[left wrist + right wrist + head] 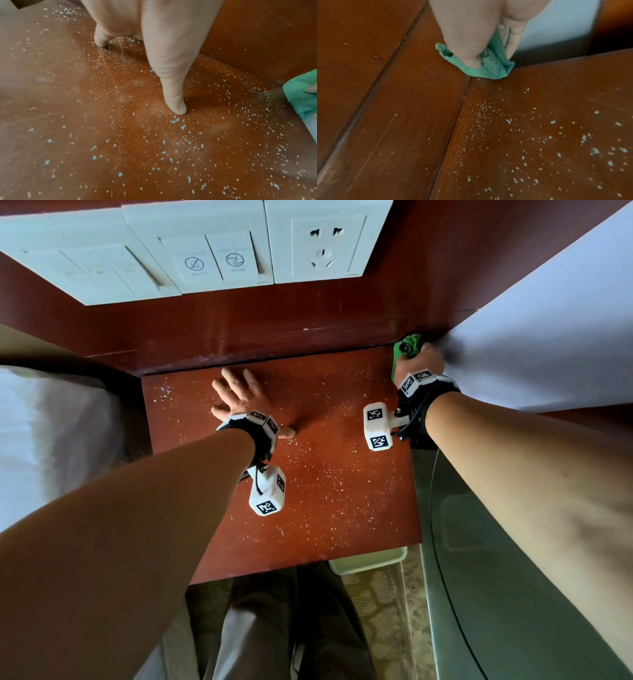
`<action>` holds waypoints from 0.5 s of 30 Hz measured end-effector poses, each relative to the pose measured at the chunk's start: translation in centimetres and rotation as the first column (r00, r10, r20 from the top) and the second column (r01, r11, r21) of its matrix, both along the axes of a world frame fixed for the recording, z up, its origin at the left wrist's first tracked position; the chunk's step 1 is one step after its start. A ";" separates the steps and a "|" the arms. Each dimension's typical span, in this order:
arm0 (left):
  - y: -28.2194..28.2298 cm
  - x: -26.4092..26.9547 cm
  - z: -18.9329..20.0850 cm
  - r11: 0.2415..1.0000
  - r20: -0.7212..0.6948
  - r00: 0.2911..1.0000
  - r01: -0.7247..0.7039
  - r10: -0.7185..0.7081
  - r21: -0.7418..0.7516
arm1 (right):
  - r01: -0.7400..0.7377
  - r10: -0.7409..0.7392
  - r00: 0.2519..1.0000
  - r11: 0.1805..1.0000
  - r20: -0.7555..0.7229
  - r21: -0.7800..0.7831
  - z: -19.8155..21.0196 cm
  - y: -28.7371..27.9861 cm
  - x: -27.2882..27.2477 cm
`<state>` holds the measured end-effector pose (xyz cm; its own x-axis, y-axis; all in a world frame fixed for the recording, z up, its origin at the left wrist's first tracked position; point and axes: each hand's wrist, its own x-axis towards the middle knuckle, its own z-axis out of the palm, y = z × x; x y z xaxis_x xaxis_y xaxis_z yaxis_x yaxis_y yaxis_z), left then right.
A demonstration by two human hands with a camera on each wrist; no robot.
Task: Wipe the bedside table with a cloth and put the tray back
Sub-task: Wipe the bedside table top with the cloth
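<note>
A right hand [423, 361] bunches a soft, light green cloth [489, 65] at the crumb-strewn bedside table's [342, 474] back corner while the left hand [239, 398] presses flat, fingers spread.

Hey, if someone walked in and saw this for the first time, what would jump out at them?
Probably the white specks scattered all over the red-brown bedside table. Next, the bright green cloth that the right hand grips and presses into the table's far right corner, beside a white wall. The left hand lies flat with spread fingers near the back edge.
</note>
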<state>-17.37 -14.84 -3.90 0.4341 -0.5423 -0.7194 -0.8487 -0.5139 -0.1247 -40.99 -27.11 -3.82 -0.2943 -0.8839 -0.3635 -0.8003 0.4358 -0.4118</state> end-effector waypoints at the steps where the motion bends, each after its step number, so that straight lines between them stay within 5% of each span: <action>1: -0.1 0.0 -0.1 1.000 -0.001 1.000 -0.001 0.001 0.006 | -0.014 0.014 1.000 1.000 -0.010 0.000 -0.3 -0.1 0.0; 15: -0.2 0.0 -0.3 1.000 0.000 1.000 -0.016 0.016 -0.007 | -0.172 0.160 0.982 0.977 -0.097 -0.127 -1.0 1.8 1.9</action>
